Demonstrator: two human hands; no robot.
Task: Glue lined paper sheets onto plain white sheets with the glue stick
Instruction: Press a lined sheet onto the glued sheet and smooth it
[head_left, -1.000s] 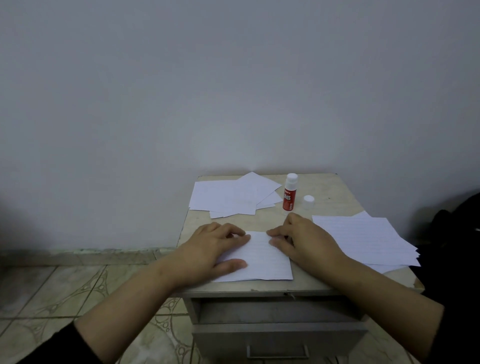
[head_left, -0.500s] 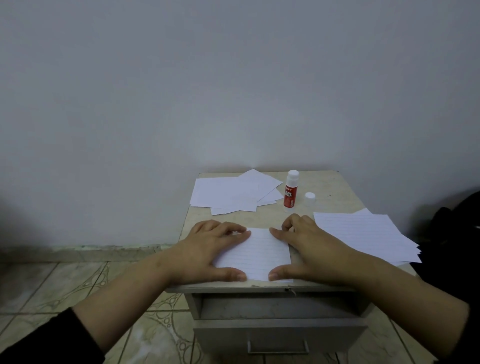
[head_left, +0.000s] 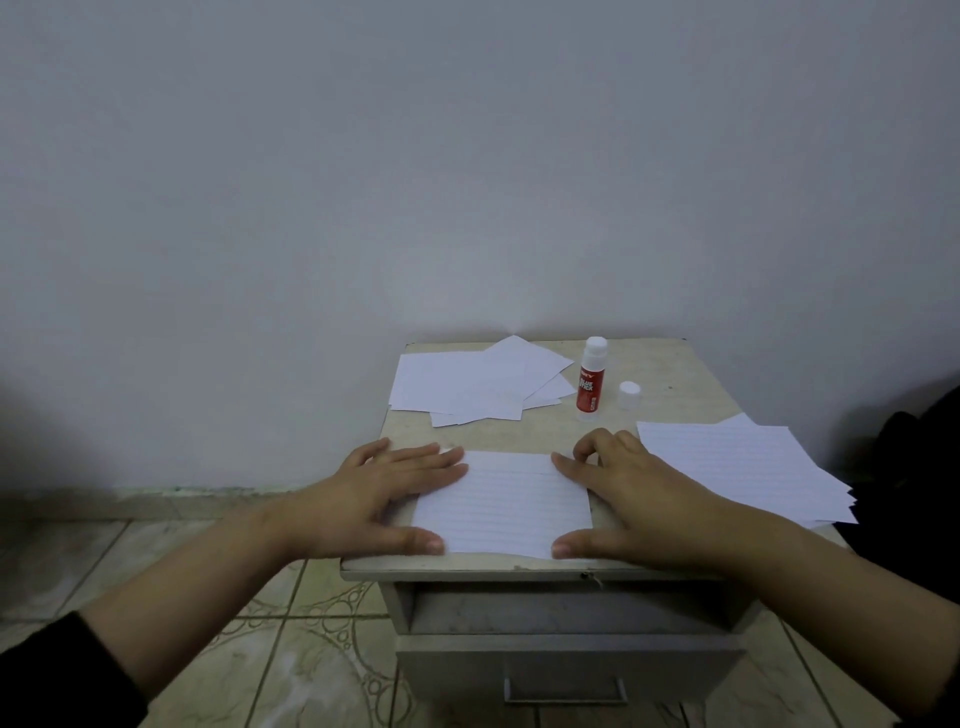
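A lined sheet (head_left: 504, 501) lies flat at the front of the small table (head_left: 675, 374). My left hand (head_left: 384, 493) presses flat on its left edge, fingers straight and thumb along the front corner. My right hand (head_left: 634, 493) presses on its right edge, index finger and thumb stretched out, the other fingers bent. Behind them stands a red glue stick (head_left: 590, 383), uncapped, with its white cap (head_left: 629, 394) beside it. A stack of lined sheets (head_left: 737, 467) lies at the right. Plain white sheets (head_left: 478, 382) lie spread at the back left.
The table stands against a pale wall and has a half-open drawer (head_left: 566, 670) below its front edge. A tiled floor (head_left: 260, 649) lies to the left. Something dark (head_left: 914, 467) sits to the right of the table.
Both hands slid apart from the sheet's middle to its left and right edges, with the thumbs now on the front corners. The view tilted slightly.
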